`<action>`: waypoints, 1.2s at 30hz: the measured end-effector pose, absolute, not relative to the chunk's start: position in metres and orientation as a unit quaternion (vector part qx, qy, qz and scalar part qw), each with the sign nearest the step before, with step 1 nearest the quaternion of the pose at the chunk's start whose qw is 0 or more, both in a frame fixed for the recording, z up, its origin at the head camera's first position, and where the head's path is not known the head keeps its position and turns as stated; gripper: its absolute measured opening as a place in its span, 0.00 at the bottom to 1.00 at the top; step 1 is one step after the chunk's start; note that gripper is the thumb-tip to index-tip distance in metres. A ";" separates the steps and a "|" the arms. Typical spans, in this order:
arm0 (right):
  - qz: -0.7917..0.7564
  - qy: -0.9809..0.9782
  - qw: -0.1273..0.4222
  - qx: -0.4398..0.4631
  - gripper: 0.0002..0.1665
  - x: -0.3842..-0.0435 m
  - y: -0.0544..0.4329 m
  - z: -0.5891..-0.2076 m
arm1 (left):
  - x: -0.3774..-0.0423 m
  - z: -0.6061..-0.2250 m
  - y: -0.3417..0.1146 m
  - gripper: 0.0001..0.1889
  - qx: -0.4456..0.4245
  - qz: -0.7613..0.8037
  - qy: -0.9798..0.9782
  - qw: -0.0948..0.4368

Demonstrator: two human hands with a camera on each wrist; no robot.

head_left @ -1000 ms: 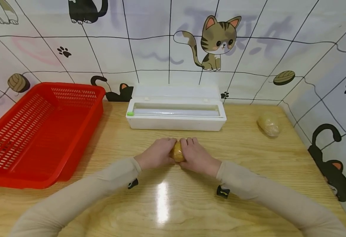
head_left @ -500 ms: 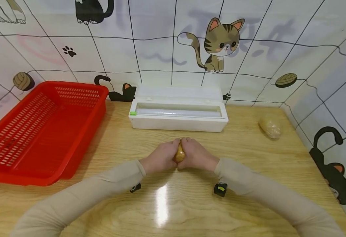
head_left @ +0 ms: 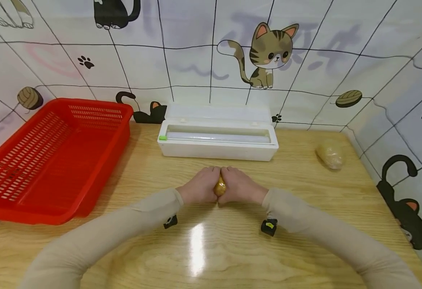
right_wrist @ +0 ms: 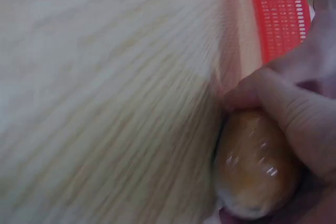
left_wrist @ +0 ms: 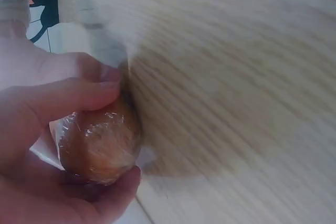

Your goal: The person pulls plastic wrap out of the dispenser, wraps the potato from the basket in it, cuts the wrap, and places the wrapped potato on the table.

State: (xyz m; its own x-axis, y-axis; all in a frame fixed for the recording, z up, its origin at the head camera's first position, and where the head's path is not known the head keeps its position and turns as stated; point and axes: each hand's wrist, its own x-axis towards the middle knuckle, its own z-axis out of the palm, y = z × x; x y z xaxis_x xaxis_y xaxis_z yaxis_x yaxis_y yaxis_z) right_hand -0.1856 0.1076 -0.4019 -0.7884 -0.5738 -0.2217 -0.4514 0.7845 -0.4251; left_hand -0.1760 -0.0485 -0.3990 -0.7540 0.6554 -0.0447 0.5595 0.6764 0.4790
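A brown, roundish thing in clear cling film (head_left: 220,187) sits between my two hands at the middle of the table. From the left, my left hand (head_left: 200,186) grips it with curled fingers and thumb. My right hand (head_left: 241,186) holds its other side, and the thumbs meet at the near end. In the left wrist view the shiny, wrinkled film shows on the brown thing (left_wrist: 102,142), with fingers above and below it. The right wrist view has the same wrapped thing (right_wrist: 257,166) under the thumb and fingers. Most of its sides are hidden by the hands.
Behind the hands stands a white cling film dispenser (head_left: 218,151), lid raised, a film roll (head_left: 218,137) inside and a green slider (head_left: 163,137) at its left. A red plastic basket (head_left: 88,176) is at left. A pale yellowish wrapped thing (head_left: 331,154) lies back right, near the wall.
Both hands have closed further round the wrapped thing, covering more of it, and the fingers now meet at the top. The view has shifted slightly; the dispenser, basket and other wrapped thing stay put.
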 end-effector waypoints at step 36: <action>-0.154 0.934 0.130 -0.293 0.47 -0.180 0.120 -0.395 | -0.191 -0.406 -0.032 0.36 0.264 0.308 0.893 0.193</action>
